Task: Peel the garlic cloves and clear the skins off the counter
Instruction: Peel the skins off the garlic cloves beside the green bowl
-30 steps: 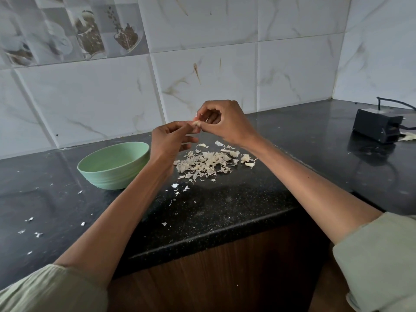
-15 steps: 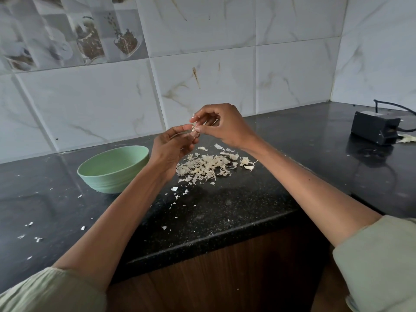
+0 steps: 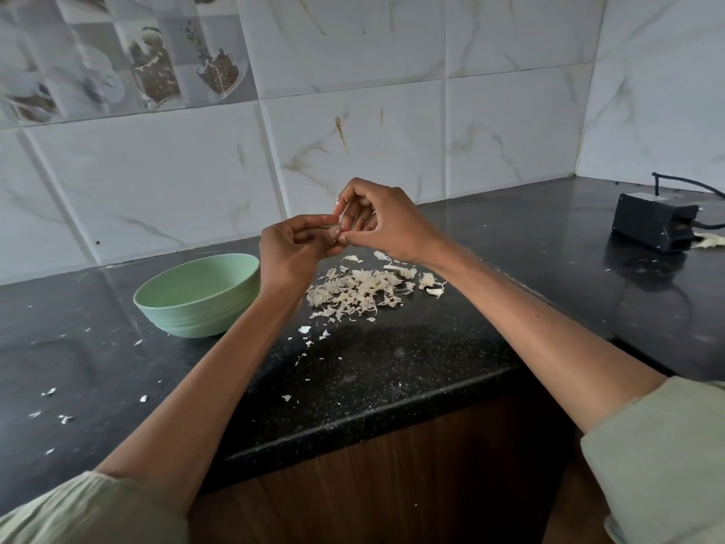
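Note:
My left hand (image 3: 292,251) and my right hand (image 3: 386,221) meet above the black counter (image 3: 392,359). Between their fingertips sits a small pale garlic clove (image 3: 336,228); the left hand holds it and the right hand's thumb and fingers pinch a thin strip of skin on it. Most of the clove is hidden by the fingers. Below the hands lies a heap of papery garlic skins (image 3: 361,290). A pale green bowl (image 3: 198,294) stands left of the heap; its inside is out of sight.
Stray skin flakes (image 3: 49,392) dot the counter's left side and front. A black box (image 3: 653,225) with a cable sits at the back right, a pale scrap beside it. Tiled wall runs behind; the counter's front edge drops to a wooden cabinet.
Both hands stay together over the heap; the right fingers have shifted a little on the clove, lifting a strip of skin. The heap and bowl have not moved.

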`<move>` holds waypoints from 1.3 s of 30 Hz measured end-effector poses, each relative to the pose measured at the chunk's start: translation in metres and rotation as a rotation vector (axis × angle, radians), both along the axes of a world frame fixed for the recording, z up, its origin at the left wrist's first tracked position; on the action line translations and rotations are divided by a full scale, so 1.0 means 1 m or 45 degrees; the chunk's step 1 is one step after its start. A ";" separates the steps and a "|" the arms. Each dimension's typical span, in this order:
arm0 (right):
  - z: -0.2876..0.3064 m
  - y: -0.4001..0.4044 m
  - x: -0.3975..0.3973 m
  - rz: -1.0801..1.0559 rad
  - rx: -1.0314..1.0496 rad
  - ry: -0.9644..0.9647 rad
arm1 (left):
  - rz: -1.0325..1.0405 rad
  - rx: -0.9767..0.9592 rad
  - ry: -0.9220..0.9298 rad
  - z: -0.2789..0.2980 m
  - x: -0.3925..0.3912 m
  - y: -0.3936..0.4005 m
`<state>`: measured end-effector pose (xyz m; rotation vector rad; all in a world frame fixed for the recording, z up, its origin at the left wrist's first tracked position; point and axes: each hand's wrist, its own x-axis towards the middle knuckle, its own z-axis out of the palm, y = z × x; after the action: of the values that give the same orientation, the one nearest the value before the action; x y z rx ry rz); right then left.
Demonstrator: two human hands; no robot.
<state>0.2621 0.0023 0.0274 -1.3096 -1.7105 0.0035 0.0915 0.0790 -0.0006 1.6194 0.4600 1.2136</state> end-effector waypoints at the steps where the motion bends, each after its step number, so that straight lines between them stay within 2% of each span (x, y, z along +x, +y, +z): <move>1: -0.001 0.001 0.000 -0.010 0.005 0.005 | -0.008 0.004 0.009 0.000 0.000 0.000; 7: -0.004 0.005 0.000 -0.042 0.007 0.055 | 0.020 -0.010 0.035 -0.002 0.001 -0.003; 17: -0.006 0.006 -0.003 -0.086 0.004 0.061 | 0.025 -0.081 -0.073 -0.003 0.004 -0.012; 33: -0.007 0.005 -0.009 -0.220 0.068 -0.249 | -0.059 -0.276 -0.028 -0.003 0.008 -0.011; 39: -0.007 0.007 -0.012 -0.226 0.102 -0.340 | 0.037 -0.343 -0.030 -0.003 0.011 -0.008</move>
<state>0.2504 0.0098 0.0208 -1.4474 -1.7881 -0.3530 0.1024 0.0712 -0.0033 1.3714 0.6064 1.1378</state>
